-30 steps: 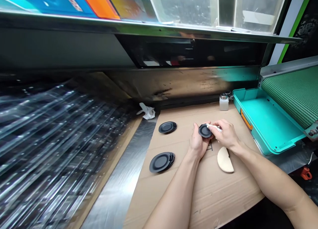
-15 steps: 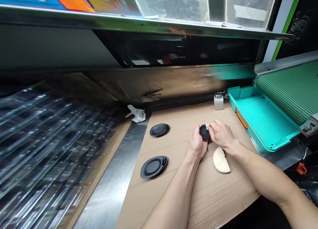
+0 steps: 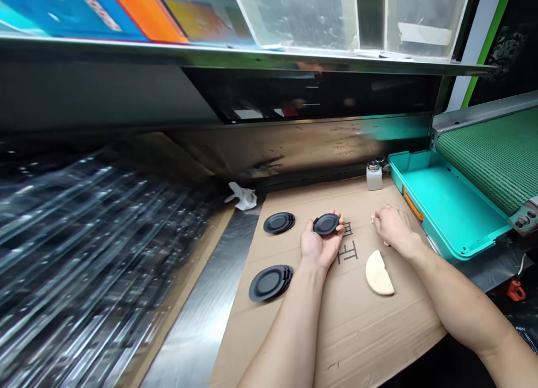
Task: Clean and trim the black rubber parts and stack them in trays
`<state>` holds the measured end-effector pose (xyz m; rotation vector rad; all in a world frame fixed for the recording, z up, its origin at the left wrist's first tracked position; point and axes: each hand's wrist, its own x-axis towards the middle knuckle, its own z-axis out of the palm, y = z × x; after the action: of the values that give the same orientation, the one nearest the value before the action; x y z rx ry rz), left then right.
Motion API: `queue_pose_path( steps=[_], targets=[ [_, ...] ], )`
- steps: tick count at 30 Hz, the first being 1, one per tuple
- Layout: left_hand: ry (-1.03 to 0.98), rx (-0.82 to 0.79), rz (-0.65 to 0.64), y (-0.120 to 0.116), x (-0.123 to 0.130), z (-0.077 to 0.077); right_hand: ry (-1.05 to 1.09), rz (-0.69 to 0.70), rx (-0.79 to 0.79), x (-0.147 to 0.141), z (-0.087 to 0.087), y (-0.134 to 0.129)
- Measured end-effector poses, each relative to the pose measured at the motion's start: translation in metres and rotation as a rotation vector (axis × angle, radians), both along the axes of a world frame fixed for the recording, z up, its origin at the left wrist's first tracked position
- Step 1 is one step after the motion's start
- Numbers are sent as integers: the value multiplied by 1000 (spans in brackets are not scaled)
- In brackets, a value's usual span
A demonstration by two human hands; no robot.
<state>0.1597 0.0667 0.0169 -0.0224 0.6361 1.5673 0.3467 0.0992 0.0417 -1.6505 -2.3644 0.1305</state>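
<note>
My left hand, palm up, holds a round black disc with a raised inner ring, its fingers curled around the far edge. Off to the right, my right hand is closed above the cardboard, with a small white bit of something showing at its fingertips. Nearer to me lies a cream-coloured half-round pad, apart from both hands. Left of my left hand rest two small overlapping stacks of similar black discs, a far stack and a near stack.
A cardboard sheet with dark markings covers the worktop. Behind stands a small bottle; a teal tray sits beside a green conveyor belt. Clear plastic trays are piled at left, near a crumpled white tissue.
My hands have separated: the left has moved left with the disc, now tilted flatter, and the right has drawn away to the right. Markings on the cardboard are now uncovered. The view has shifted slightly.
</note>
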Motion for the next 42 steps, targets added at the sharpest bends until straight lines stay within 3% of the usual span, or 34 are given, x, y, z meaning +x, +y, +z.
queue_pose_path(
  steps=[9, 16, 21, 28, 33, 37, 42],
  targets=[
    [17, 43, 1, -1, -5, -1, -40, 48, -97, 8, 8, -7],
    [176, 128, -116, -2, 22, -6, 373, 282, 101, -14, 3, -17],
    [312, 175, -114, -4, 47, -15, 312, 209, 164, -23, -5, -23],
    [359, 203, -118, -5, 46, -17, 209, 231, 239, -26, -11, -21],
    [367, 180, -141, -2, 43, -15, 263, 54, 247, -15, -12, -9],
    [284, 128, -155, 2, 39, -13, 323, -64, 255, -13, 7, 21],
    [214, 148, -181, 2, 34, -12, 197, -215, 239, -21, 66, 90]
  ],
)
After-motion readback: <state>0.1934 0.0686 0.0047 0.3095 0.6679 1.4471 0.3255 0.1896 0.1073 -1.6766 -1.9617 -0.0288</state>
